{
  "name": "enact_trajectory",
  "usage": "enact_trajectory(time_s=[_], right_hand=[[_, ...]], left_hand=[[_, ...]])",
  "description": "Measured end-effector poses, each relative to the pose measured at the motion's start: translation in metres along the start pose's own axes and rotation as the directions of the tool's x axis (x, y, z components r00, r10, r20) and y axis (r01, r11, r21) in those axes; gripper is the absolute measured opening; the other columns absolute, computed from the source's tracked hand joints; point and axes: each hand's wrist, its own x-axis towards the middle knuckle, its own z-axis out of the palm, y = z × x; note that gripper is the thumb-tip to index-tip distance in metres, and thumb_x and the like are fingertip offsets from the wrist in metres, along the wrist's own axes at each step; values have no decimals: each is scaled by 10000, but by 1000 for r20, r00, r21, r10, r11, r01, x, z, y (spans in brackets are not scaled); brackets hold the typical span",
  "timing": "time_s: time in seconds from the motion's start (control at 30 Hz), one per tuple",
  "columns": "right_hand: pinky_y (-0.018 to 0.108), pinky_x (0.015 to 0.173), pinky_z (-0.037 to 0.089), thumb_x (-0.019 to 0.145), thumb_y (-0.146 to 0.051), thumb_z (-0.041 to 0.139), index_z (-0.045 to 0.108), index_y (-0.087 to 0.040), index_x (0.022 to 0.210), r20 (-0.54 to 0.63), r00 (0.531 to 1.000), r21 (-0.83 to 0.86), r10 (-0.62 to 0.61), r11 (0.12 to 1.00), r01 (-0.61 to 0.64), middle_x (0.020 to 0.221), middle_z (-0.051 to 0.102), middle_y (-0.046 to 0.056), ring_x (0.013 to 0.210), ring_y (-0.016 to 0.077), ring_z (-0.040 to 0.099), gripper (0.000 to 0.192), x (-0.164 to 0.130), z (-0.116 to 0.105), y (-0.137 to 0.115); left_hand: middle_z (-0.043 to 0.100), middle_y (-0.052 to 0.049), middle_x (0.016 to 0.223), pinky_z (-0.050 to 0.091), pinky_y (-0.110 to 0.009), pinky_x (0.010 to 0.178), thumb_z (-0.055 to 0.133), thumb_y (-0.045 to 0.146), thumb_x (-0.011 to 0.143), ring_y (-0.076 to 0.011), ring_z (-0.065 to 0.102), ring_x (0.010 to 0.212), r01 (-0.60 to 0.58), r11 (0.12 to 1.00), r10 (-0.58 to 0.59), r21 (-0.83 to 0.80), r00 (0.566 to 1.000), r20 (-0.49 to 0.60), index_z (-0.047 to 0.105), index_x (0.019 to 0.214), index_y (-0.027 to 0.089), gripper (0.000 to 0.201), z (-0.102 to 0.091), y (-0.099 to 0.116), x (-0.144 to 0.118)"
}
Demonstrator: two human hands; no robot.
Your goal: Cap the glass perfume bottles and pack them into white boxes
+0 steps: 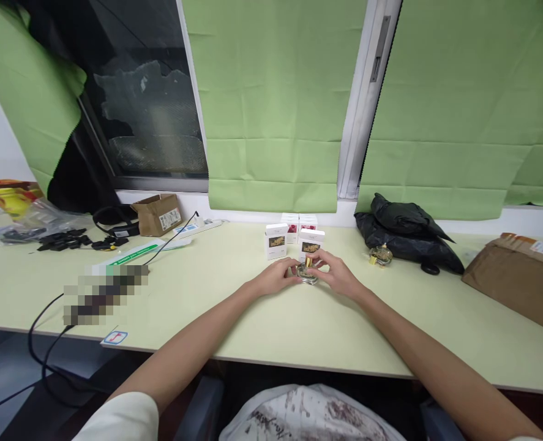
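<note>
A long pale green table (pixel 253 331) runs the full width of the view, set against a wall of windows. Green blinds (pixel 273 104) cover most of the glass, and one dark pane (pixel 147 104) at the left stays uncovered.

At the far right, a large brown cardboard box (pixel 516 278) lies partly out of view on the table. Nearer the middle, against the sill, sits a crumpled black plastic bag (pixel 404 236). On the left side lie a small open cardboard box (pixel 157 214), a white power strip (pixel 198 228), black cables (pixel 46 343) trailing off the table edge, and a heap of small black parts (pixel 62 240) beside a clear plastic bag with red and yellow contents (pixel 11 199).

Both bare forearms reach forward from the bottom of the view and meet at the table's centre. The left hand (pixel 275 278) and the right hand (pixel 338 274) are together, fingers curled around a small glass bottle (pixel 307 274) with a gold top, which stands on the table between them. Both hands are touching it from opposite sides.

Just behind the hands stand four small white boxes (pixel 275 240) with printed pictures, two in front and two behind. A second small glass bottle with a gold cap (pixel 380 255) rests on the table just in front of the black bag, well apart from the hands.
</note>
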Motion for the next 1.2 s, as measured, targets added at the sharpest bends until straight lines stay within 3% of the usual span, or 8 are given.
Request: enact_trajectory(time_s=[0.2,0.47,0.77,1.2], right_hand=[[421,942,559,1018,-336,589,575,-314,1389,5,998,-174,-58,983,58,1230,667,69,1026,228,671,372,-4,2,-5],[425,954,542,1043,-335,560,560,-320,1409,-4,993,-244,-117,963,112,1214,670,75,1122,259,634,367,-5,6,-4],[456,940,533,1047,-335,564,566,-315,1393,-20,990,-322,-140,938,126,1202,692,71,1100,277,616,346,-6,3,-6],[457,986,519,1045,-275,535,517,-319,1425,-47,993,-284,-111,954,93,1279,665,71,1099,262,621,382,-10,9,-13]], left_hand=[[696,-27,986,429,-274,668,745,531,877,-141,552,696,35,998,-35,-43,999,9,705,1145,208,422,-2,3,-1],[660,5,888,405,-266,633,765,547,848,-134,528,666,87,995,-88,-45,996,-10,653,999,197,397,0,0,-1],[692,-30,990,429,-275,651,756,564,851,-139,543,694,75,996,-76,-45,997,-25,700,1083,202,434,0,2,-2],[682,-22,993,433,-267,660,756,614,846,-135,543,709,68,995,-70,-72,997,-32,697,1147,216,502,1,3,-4]])
